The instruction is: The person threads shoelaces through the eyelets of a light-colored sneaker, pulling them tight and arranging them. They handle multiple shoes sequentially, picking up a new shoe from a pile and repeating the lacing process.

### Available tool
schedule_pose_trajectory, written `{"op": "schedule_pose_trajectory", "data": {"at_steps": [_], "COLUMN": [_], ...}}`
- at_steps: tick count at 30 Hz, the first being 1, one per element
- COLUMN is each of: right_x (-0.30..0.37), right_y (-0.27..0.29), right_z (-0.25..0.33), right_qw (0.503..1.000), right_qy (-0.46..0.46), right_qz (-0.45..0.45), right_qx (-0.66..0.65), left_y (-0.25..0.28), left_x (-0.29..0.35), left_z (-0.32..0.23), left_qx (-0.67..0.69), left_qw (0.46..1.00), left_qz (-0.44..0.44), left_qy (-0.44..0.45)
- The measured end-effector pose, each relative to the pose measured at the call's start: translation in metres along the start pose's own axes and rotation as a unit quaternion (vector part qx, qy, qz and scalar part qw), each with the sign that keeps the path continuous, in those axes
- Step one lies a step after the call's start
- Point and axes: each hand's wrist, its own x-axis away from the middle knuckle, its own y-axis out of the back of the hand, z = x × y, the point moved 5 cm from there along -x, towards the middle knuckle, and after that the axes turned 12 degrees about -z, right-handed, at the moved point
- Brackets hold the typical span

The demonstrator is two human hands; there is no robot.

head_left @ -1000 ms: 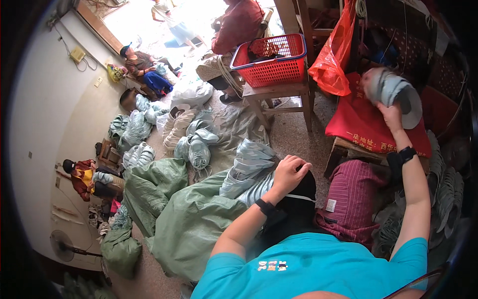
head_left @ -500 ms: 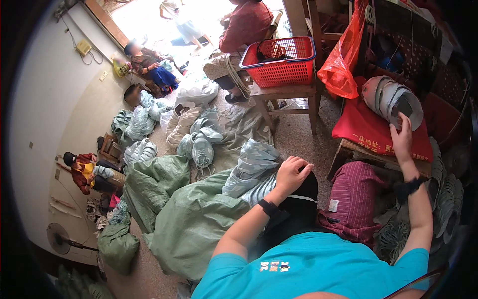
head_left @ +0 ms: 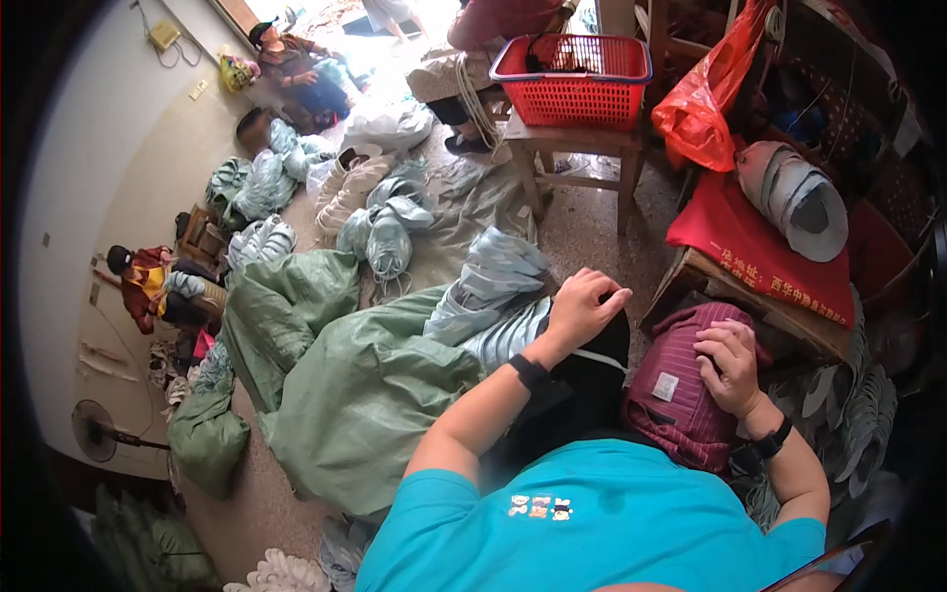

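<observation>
My left hand (head_left: pixel 587 310) hovers over or rests on my dark-trousered knee, fingers loosely bent, with no object visible in it. Just left of it is a stack of nested pale-blue pieces (head_left: pixel 490 286) that look like shoe uppers, and a thin white strap (head_left: pixel 602 360) lies below the wrist. My right hand (head_left: pixel 728 367) is over a maroon pinstriped cloth bundle (head_left: pixel 671 395), its bent fingers apart and nothing visible in them. Whether it presses on the cloth I cannot tell. Beyond it, a curved stack of grey-white pieces (head_left: pixel 794 202) lies on a red cloth (head_left: pixel 750 252).
The red cloth covers a wooden box (head_left: pixel 681 291). Ahead, a red plastic basket (head_left: pixel 572 99) stands on a wooden stool (head_left: pixel 582 148). Green sacks (head_left: pixel 365 424) and bundled uppers (head_left: pixel 261 192) cover the floor at left. Other people sit farther back; a fan (head_left: pixel 94 429) stands at far left.
My right hand has drawn back from the grey-white stack to the maroon bundle. My left hand stays near the knee, its fingers more bent. The whole view has shifted slightly.
</observation>
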Motion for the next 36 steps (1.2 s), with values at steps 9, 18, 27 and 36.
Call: {"op": "schedule_pose_trajectory", "data": {"at_steps": [9, 18, 27, 36], "right_x": [0.000, -0.003, 0.009, 0.017], "right_y": [0.002, 0.016, 0.034, 0.041], "right_z": [0.012, 0.026, 0.032, 0.015], "right_qw": [0.999, 0.997, 0.993, 0.994], "right_qy": [0.006, 0.006, -0.022, -0.028], "right_qz": [-0.003, -0.005, -0.010, -0.024], "right_qx": [0.037, 0.079, 0.115, 0.099], "left_y": [0.002, 0.001, -0.021, -0.035], "left_x": [0.001, 0.004, -0.002, -0.004], "left_z": [0.008, 0.009, 0.003, -0.006], "left_qx": [0.013, 0.056, 0.088, 0.086], "left_qw": [1.000, 0.998, 0.996, 0.996], "left_qz": [-0.018, -0.020, 0.008, 0.025], "left_qy": [-0.016, 0.012, 0.025, 0.017]}}
